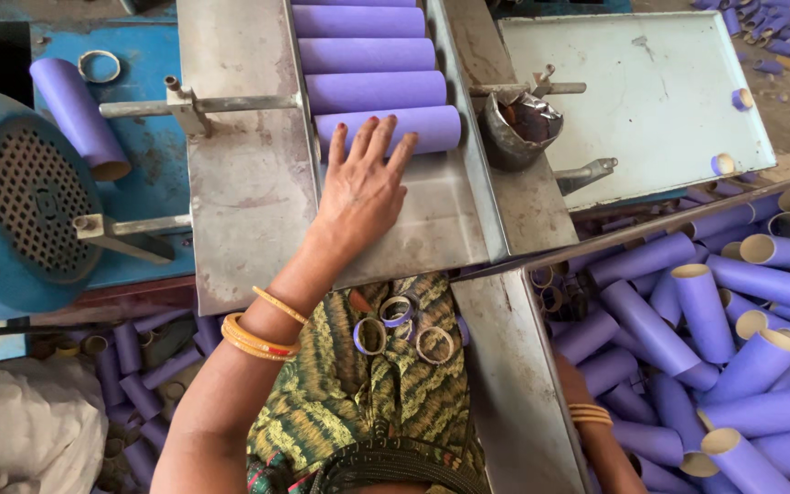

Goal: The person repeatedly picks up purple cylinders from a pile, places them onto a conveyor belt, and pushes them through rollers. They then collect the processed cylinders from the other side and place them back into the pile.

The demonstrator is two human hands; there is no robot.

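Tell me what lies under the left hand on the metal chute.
The left hand rests on the nearest purple tube of a row, palm over the bare metal chute. The tube's covered stretch and anything beneath the palm are hidden.

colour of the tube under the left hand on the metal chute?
Purple, matte wrap over a cardboard tube; the left hand rests fingers on it. Head view shows it.

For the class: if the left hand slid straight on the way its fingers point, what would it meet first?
The left hand already has fingertips on the nearest purple tube in the metal chute; going on, it would likely push that tube into the next purple tube.
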